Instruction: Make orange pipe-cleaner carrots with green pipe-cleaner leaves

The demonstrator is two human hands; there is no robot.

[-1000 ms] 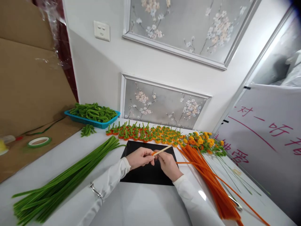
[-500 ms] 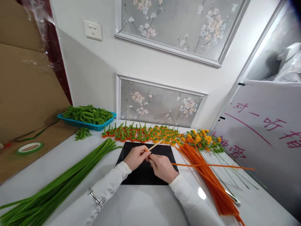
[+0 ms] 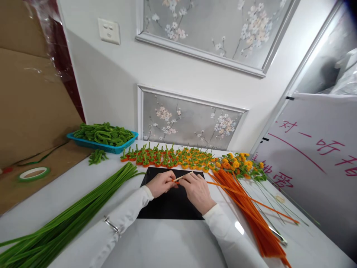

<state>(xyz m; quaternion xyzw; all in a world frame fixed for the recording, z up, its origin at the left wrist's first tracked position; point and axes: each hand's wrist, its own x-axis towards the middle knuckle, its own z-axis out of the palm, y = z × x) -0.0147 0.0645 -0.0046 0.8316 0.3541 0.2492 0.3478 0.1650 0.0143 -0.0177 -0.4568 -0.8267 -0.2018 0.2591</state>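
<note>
Over a black mat [image 3: 171, 209], my left hand [image 3: 161, 184] pinches a thin pale wooden stick [image 3: 182, 176] and the end of an orange pipe cleaner [image 3: 275, 211]. A bit of orange shows at the stick by the left fingertips. My right hand [image 3: 198, 191] lies close beside it, back upward, with its fingers bent over the stick and the pipe cleaner. The strand's long tail runs out to the right, across the orange bundle. The right fingertips are partly hidden.
Green pipe cleaners [image 3: 86, 210] lie at left, an orange bundle [image 3: 252, 219] at right. Behind the mat stand rows of small orange and yellow pieces with green tops [image 3: 167, 158]. Yellow flowers [image 3: 234, 163], a blue basket [image 3: 118, 149] of green pieces and green tape [image 3: 23, 175] lie around.
My right hand has turned from a curled pinch to back-upward, its fingers reaching over the stick. The stick has tilted flatter. The orange tail has swung down toward me at its far end.
</note>
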